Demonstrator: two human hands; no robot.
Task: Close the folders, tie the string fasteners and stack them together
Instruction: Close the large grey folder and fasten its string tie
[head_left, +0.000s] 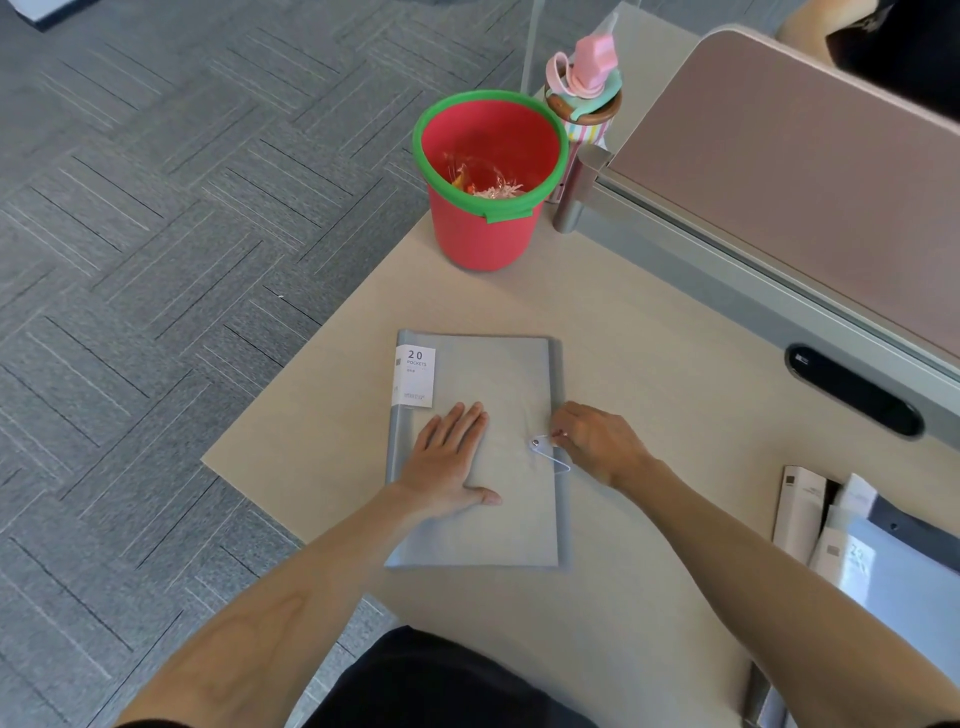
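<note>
A closed grey folder (488, 374) with a white "20 pockets" label lies flat on the beige desk (649, 338). My left hand (449, 462) rests flat on its cover, fingers spread. My right hand (597, 447) is at the folder's right edge, fingertips pinched on the thin white string (553, 456) that loops around the round fastener button (535, 443). More grey folders (893, 566) lie in a loose pile at the desk's right edge.
A red bucket with a green rim (488, 182) holding wrappers stands at the desk's far corner. Behind it is a pink-lidded bottle (587, 88). A desk partition (779, 156) and a black cable slot (852, 389) run along the right. Grey carpet lies left.
</note>
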